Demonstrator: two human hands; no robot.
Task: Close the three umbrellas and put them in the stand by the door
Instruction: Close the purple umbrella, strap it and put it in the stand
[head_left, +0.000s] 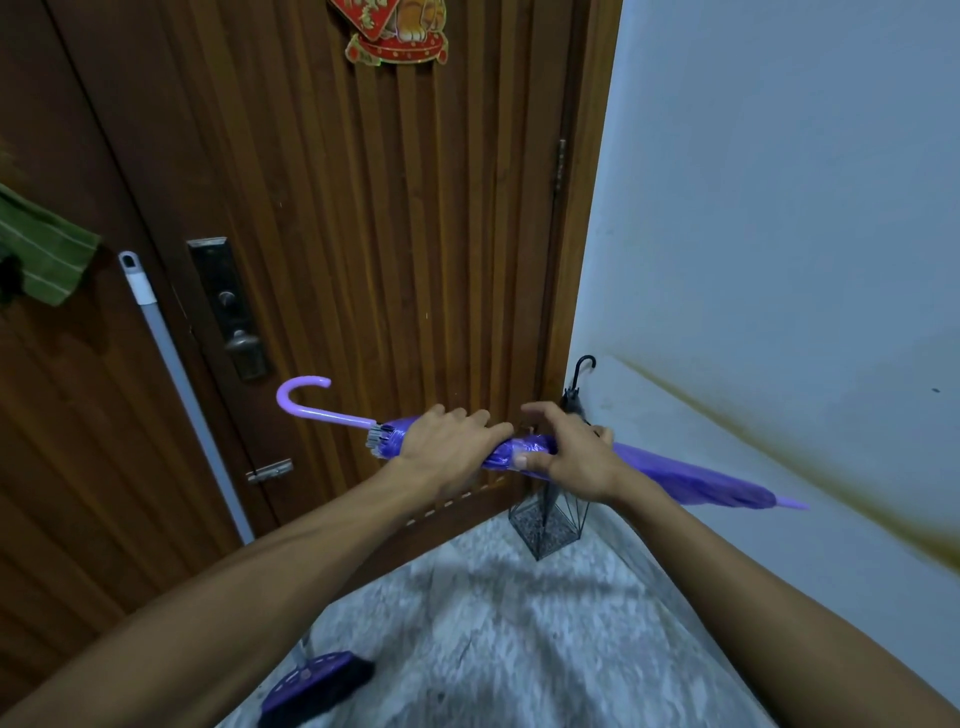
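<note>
In front of the wooden door, a closed purple umbrella is held level, crook handle toward the lock plate, tip toward the white wall. Left hand wraps the folded canopy near the handle end. Right hand grips the canopy just beside it, thumb on the fabric, index finger lifted. The wire stand sits on the marble floor in the corner beside the door, directly behind the right hand and partly hidden by it. One black umbrella stands in it, closed, hook up. Count: two umbrellas seen, one stand. A broom leans left of the door: grey pole, purple head on the floor. Green cloth hangs further left. One red ornament on the door top.
</note>
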